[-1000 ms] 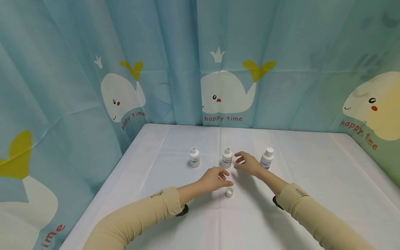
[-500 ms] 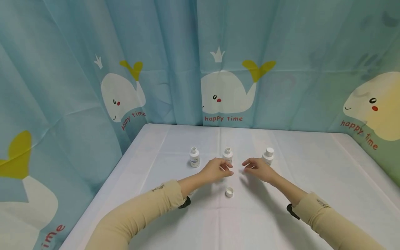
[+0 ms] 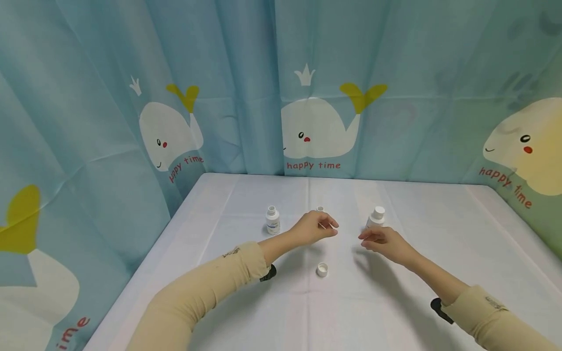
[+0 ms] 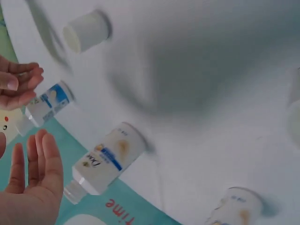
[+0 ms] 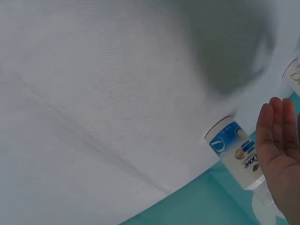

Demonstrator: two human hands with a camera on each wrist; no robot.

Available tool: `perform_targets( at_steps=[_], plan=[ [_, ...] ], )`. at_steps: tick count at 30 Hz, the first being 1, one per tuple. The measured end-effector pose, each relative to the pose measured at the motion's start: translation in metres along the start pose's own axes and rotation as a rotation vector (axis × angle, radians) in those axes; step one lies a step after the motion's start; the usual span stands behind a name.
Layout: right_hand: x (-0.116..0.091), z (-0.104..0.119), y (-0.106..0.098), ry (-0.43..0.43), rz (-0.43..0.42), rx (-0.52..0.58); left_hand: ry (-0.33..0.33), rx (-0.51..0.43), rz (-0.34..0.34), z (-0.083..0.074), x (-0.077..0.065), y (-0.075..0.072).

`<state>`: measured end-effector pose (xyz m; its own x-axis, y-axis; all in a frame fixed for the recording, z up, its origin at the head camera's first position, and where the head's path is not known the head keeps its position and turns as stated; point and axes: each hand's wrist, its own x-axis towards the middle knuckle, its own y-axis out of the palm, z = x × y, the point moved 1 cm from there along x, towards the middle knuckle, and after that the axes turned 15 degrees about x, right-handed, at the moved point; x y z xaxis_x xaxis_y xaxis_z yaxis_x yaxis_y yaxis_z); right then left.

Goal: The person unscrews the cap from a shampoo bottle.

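My left hand (image 3: 315,227) hovers with loosely bent fingers in front of the middle white bottle (image 3: 320,208), hiding all but its uncapped neck. To its left stands another uncapped Dove bottle (image 3: 273,222). The right hand (image 3: 388,245), fingers relaxed and holding nothing, is just in front of the capped bottle (image 3: 376,217) and overlaps its lower part. In the right wrist view that bottle (image 5: 234,150) shows a blue label beside the fingers. A loose white cap (image 3: 322,269) lies on the table, nearer than both hands; the left wrist view shows the cap (image 4: 86,32) too.
A white cloth covers the table (image 3: 439,243). Behind and beside it hangs a blue curtain (image 3: 246,122) printed with whales. A pale round object (image 4: 294,115) is cut off by the right edge of the left wrist view.
The left hand has moved forward and right, away from the cap and across the middle bottle. My right hand has drawn away from the middle bottle, rightward and slightly back. Bottles and cap stay put.
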<state>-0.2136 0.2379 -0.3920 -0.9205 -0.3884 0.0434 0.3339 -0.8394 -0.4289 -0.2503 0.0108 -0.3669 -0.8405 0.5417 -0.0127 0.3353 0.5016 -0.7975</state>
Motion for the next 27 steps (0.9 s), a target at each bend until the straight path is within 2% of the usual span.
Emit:
perform_targets(
  at_steps=[6, 9, 13, 20, 27],
  plan=[
    [-0.008, -0.004, -0.011, -0.004, -0.009, -0.014, 0.084, 0.020, 0.033, -0.011, 0.016, -0.003],
    [-0.012, -0.007, -0.015, 0.007, -0.010, 0.016, 0.116, 0.021, 0.050, -0.019, 0.021, -0.004],
    [-0.018, -0.011, -0.020, 0.012, -0.022, 0.052, 0.130, 0.037, 0.061, -0.031, 0.028, -0.004],
    [-0.027, -0.022, -0.028, 0.000, -0.064, -0.006, 0.145, 0.100, 0.071, -0.042, 0.044, -0.002],
    [-0.029, -0.028, -0.033, -0.003, -0.166, -0.023, 0.139, 0.040, 0.043, -0.042, 0.063, -0.002]
  ],
)
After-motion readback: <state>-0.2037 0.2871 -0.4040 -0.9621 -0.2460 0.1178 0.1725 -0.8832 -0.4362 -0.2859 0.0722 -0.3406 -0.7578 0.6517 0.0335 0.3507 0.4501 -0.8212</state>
